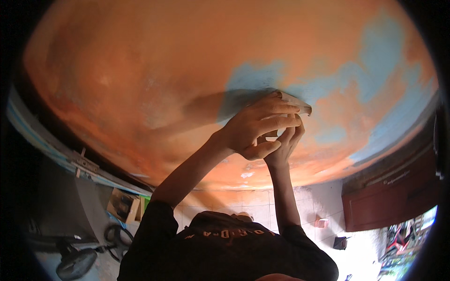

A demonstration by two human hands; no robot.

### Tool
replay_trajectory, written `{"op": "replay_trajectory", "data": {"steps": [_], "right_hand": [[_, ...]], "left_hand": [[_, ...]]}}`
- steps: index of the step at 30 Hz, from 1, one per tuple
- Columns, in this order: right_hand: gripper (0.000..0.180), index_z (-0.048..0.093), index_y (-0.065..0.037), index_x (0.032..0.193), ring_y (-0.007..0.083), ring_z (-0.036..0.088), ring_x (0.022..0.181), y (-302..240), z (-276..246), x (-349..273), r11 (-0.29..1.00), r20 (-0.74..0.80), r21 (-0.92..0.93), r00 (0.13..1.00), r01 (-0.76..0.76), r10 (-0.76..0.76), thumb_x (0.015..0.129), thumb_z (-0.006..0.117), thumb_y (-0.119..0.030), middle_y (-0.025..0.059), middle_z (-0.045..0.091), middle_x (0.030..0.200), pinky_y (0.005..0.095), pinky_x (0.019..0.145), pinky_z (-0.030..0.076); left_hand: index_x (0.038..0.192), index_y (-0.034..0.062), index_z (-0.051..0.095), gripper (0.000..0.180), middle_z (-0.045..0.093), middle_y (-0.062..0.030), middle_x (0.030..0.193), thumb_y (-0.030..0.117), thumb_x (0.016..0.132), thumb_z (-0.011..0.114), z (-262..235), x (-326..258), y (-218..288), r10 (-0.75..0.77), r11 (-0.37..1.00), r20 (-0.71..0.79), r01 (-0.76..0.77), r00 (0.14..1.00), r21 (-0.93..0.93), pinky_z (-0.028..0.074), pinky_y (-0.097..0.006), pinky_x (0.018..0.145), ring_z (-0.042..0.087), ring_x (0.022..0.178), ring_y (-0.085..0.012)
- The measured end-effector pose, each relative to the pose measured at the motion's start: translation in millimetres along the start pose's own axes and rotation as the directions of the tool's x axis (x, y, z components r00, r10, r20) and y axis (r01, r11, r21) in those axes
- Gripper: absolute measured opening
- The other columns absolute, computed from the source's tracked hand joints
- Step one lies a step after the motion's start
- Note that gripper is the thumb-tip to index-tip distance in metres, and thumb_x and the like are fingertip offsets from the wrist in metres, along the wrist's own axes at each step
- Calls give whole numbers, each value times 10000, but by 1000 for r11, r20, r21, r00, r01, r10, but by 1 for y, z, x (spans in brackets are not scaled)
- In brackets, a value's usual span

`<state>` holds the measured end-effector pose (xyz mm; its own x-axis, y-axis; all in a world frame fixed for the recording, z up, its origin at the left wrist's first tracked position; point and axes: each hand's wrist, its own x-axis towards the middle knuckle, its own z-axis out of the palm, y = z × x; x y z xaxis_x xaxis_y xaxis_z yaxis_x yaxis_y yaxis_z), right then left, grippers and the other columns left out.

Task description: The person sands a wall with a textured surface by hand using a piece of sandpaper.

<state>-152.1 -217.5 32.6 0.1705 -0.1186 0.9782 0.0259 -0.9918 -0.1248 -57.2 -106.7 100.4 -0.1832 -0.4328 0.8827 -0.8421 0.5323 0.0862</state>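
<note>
Towards two o'clock of centre, a curled sheet (300, 102) lies at the patchy wall (197, 51). The left hand's (255, 125) grip is half open, fingers at the sheet; the right hand's (286, 146), I cannot tell. A snagged corner could tear it.

Looks like home: painted wall (178, 51), tiled floor (257, 199), red-brown door (389, 201).

My left hand (249, 125) points toward three o'clock, thumb apart. My right hand (289, 143), partly hidden, reaches toward one.
</note>
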Motion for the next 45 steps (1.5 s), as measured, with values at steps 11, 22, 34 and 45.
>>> {"op": "replay_trajectory", "data": {"steps": [11,22,34,45], "right_hand": [[527,444,-55,1471,361,338,1380,-7,-10,37,941,132,-337,991,15,31,948,507,-83,243,389,1493,524,1093,263],[525,421,-43,1487,321,402,1400,-16,2,67,910,140,-414,989,19,43,1011,421,-266,162,400,1539,566,1148,221],[576,335,37,1498,396,332,1441,-25,-13,57,913,282,-407,954,24,101,979,453,-181,246,359,1540,566,1147,261],[596,316,73,1491,430,303,1449,-31,-17,69,939,288,-342,956,44,60,958,530,-87,288,325,1540,567,1142,274]], "left_hand": [[1268,50,638,413,512,-261,1380,247,923,526,-10,-37,21,-76,872,-306,213,949,442,317,-567,1126,468,1296,-441],[1410,188,568,496,194,-314,1579,352,943,536,12,-73,17,-430,451,-398,574,811,683,-155,-659,1081,-20,1438,-572],[1399,210,581,491,150,-331,1585,402,949,539,14,-74,16,-383,497,-361,519,850,695,-207,-666,1065,-74,1437,-582],[1311,210,634,427,374,-321,1403,403,935,575,11,-65,21,-409,473,-371,541,834,695,-130,-680,1053,209,1287,-559]]}}
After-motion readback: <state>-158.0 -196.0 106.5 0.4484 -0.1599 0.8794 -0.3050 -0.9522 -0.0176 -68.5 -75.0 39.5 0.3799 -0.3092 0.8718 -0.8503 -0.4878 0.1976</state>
